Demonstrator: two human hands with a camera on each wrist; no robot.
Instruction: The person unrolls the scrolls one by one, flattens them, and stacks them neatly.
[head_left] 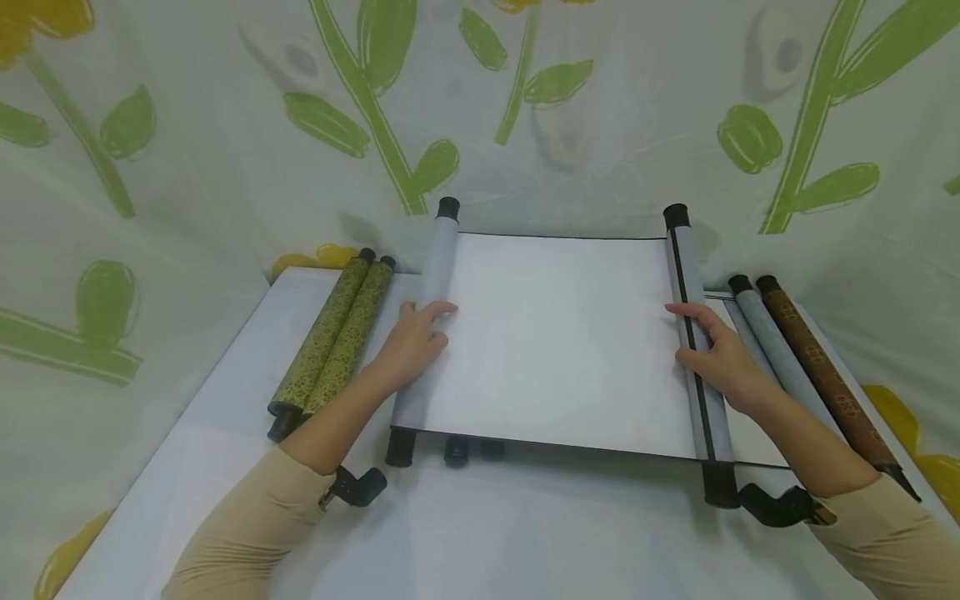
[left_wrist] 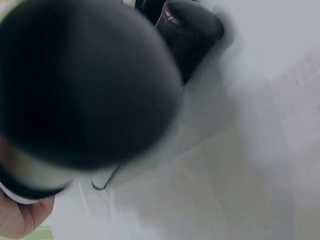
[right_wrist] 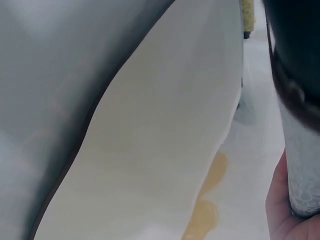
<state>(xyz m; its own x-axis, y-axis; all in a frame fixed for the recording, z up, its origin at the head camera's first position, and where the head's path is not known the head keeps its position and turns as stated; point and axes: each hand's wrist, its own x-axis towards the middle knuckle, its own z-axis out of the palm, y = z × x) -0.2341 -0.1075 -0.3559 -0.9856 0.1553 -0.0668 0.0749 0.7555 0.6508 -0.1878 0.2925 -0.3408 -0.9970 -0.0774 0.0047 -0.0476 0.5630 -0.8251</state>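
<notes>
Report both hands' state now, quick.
Left hand: closed, gripping the white scroll's left roll.
Right hand: closed, gripping the white scroll's right roll.

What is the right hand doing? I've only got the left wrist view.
Observer: The right hand grips the right roller of an opened scroll.
Operator: Anything drawn on it?
Observer: No marks that I can see; the stretch facing the head camera is plain white.
Operator: And what lies to the right of that?
Observer: A brown patterned scroll, rolled up, beside a rolled grey scroll.
</notes>
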